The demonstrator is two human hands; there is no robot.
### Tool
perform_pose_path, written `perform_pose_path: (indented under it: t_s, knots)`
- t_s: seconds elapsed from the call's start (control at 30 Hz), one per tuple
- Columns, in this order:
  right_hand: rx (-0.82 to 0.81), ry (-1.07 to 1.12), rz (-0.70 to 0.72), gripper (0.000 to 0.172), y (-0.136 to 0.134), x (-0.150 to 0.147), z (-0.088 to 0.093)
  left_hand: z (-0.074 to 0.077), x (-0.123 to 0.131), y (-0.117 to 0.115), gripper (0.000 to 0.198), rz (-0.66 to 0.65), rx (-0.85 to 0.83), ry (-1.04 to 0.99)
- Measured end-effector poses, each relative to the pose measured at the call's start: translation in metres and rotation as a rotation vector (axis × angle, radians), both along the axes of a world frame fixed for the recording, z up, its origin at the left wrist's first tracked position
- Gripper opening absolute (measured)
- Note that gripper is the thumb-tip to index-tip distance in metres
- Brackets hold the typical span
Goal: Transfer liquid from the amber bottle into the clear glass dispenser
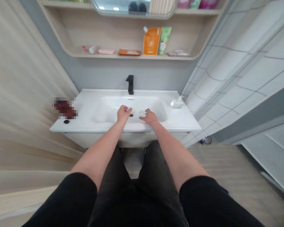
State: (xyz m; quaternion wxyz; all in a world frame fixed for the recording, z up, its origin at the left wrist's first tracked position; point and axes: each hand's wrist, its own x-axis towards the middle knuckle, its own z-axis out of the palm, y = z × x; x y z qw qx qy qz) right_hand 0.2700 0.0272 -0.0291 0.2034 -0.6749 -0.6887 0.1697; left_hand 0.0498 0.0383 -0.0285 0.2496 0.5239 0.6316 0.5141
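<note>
White sink basin (132, 106): glossy, wide, shallow oval bowl. Small dark drain (131, 115) near bowl's middle, two tiny overflow holes (131, 99) at 12 o'clock from it. Small white scrap (142, 112), foam or tissue, cannot tell which, in bowl at 2 o'clock from drain, just beyond right hand (149, 117), fingers spread. Left hand (124, 113) at drain's 10 o'clock, fingers slightly curled.
</note>
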Motion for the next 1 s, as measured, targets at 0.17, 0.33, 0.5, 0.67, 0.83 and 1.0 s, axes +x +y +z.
perform_pose_path:
  t_s: [0.17, 0.33, 0.5, 0.67, 0.83, 1.0]
  knots:
    - [-0.002, 0.066, 0.006, 0.066, 0.002, 0.003, -0.003, 0.019, -0.059, -0.005, 0.030, 0.065, 0.147, 0.000]
    - [-0.030, 0.171, 0.046, 0.057, 0.007, 0.005, -0.002, 0.037, -0.183, -0.040, 0.035, 0.409, 0.057, 0.236]
    - [-0.089, 0.141, 0.087, 0.050, 0.008, 0.004, 0.004, 0.034, -0.251, -0.086, 0.029, 0.521, 0.037, 0.546]
    - [-0.077, 0.174, 0.096, 0.049, 0.004, 0.005, 0.007, 0.022, -0.253, -0.089, 0.030, 0.570, -0.109, 0.637]
    - [-0.018, 0.220, 0.092, 0.049, 0.003, 0.010, 0.001, 0.015, -0.254, -0.078, 0.039, 0.656, -0.225, 0.597]
    - [-0.019, 0.214, 0.095, 0.049, 0.007, 0.010, -0.003, 0.017, -0.251, -0.079, 0.043, 0.648, -0.251, 0.590]
